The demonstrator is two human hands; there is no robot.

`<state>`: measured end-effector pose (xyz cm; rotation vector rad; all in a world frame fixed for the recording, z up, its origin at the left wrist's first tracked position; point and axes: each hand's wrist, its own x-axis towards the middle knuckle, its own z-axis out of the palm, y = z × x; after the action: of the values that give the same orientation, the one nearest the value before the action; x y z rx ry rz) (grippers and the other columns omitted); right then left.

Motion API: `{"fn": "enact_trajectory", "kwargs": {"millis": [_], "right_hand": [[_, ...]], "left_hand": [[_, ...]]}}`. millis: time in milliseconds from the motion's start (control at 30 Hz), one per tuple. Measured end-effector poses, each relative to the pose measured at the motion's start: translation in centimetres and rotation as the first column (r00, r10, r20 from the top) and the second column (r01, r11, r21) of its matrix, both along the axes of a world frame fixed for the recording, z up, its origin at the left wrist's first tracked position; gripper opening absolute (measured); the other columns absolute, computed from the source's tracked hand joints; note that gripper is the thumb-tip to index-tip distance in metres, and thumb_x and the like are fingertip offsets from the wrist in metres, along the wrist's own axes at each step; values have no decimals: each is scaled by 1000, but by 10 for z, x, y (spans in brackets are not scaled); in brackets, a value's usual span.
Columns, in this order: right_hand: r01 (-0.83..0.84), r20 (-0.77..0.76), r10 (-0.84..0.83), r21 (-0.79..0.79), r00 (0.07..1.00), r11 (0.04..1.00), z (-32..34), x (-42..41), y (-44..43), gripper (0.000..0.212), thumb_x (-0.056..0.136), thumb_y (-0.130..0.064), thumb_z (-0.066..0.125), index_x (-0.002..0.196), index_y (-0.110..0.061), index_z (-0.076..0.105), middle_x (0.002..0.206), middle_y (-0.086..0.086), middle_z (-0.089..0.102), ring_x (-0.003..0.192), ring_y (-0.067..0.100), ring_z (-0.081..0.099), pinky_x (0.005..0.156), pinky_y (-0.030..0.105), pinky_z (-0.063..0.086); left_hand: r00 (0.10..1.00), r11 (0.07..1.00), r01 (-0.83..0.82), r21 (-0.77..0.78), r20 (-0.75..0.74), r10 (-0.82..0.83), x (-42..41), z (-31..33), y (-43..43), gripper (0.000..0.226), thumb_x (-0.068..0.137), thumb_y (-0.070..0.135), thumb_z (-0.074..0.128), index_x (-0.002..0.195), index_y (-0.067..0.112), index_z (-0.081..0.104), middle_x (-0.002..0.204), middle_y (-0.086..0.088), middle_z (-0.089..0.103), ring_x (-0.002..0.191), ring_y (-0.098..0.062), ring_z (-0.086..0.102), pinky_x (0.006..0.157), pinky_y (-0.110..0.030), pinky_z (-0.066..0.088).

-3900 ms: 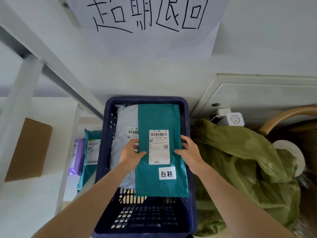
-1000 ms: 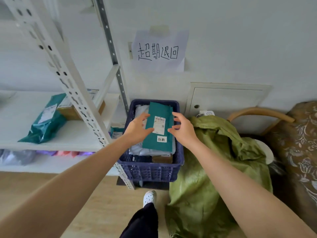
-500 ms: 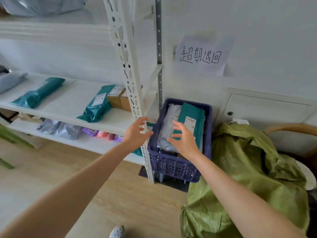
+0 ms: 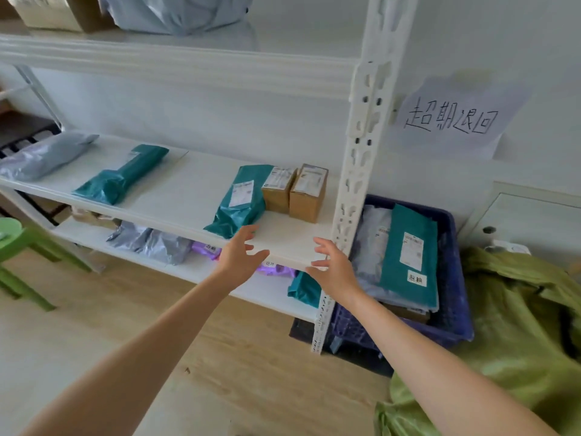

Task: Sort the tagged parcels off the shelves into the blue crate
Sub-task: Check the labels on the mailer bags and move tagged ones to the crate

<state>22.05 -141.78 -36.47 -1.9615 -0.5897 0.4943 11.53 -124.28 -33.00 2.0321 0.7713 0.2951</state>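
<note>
The blue crate (image 4: 452,313) stands on the floor right of the white shelf post (image 4: 355,190). A teal tagged parcel (image 4: 408,259) lies in it on top of a grey one (image 4: 371,247). My left hand (image 4: 240,256) and my right hand (image 4: 333,265) hover empty, fingers spread, at the front edge of the middle shelf (image 4: 195,196). On that shelf lie a teal parcel (image 4: 240,201) just beyond my left hand, two cardboard boxes (image 4: 297,190), a longer teal parcel (image 4: 121,173) and a grey one (image 4: 44,154). Purple tagged parcels (image 4: 207,248) and grey bags (image 4: 151,242) lie on the lower shelf.
A green sack (image 4: 515,328) is heaped on the floor right of the crate. A green stool (image 4: 19,256) stands at far left. A handwritten paper sign (image 4: 452,119) hangs on the wall above the crate. The top shelf holds a box (image 4: 56,11) and a pale bag (image 4: 179,11).
My hands let go of the teal tagged parcel, which now lies in the crate. Both hands moved left from the crate to the middle shelf's front edge as my view turned left.
</note>
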Motion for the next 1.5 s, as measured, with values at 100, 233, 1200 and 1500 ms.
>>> {"fn": "enact_trajectory", "kwargs": {"millis": [100,233,1200,1500], "right_hand": [[29,-8,-29,-14,1000,999,0,-7,42,62,86,-10,68,140,-21,40,137,5,49,101,15,59,81,22,48],[67,3,-67,-39,998,997,-1,-13,91,62,86,-7,67,141,-20,40,135,7,48,102,17,59,63,12,47],[319,-283,-352,-157,892,935,-83,116,287,55,90,-25,65,137,-10,43,134,6,51,112,20,55,100,45,48],[352,-405,-382,-150,830,924,-99,134,297,39,88,-24,66,123,-10,56,121,7,62,107,24,62,97,43,50]], "left_hand": [[1000,1000,12,-15,7,-12,-9,-6,47,59,86,16,68,139,21,41,135,-4,50,115,-21,53,86,-31,48],[1000,998,27,-52,1,-27,-18,-12,103,57,86,12,68,137,20,43,130,-4,52,112,-23,55,91,-36,50],[946,983,44,-178,-308,-98,138,-102,295,53,91,19,61,140,19,40,137,-9,48,109,-22,54,78,-30,51],[942,928,-46,-368,-326,-82,182,-116,303,57,89,15,65,139,10,37,124,-12,58,93,-22,59,75,-30,51]]}}
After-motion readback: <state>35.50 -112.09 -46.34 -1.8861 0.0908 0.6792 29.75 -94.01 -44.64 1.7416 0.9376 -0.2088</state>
